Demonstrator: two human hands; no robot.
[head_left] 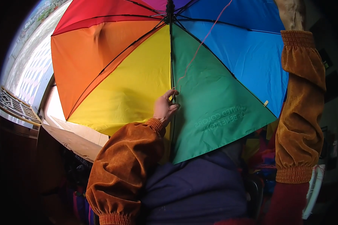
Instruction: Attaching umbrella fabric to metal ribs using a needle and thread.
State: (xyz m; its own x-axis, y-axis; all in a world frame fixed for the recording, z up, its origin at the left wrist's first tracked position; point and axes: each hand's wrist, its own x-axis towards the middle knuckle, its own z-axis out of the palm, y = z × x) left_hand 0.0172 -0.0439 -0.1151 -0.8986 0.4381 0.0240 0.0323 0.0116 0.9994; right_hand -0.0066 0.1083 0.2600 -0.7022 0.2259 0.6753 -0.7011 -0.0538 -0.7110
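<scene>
An opened umbrella point(139, 82) with panels in rainbow colours spreads before me, its inner side with black ribs facing me. My left hand point(166, 107) is at the rib point(172, 67) between the yellow and green panels, thumb and fingertips pinched together there. A thin pink thread point(199, 47) runs from those fingertips up and right across the green and blue panels, leaving the view at the top. Up at the right edge of the canopy is my raised right hand point(292, 14); its fingers are out of view. Both forearms wear brown corduroy sleeve covers point(301, 108).
Dark blue cloth point(195, 187) covers my lap below the canopy. A cardboard piece point(73, 142) lies at the left under the umbrella's edge. Beyond it is a metal grille point(20, 106) near a bright opening. A white curved object point(314, 191) stands at the lower right.
</scene>
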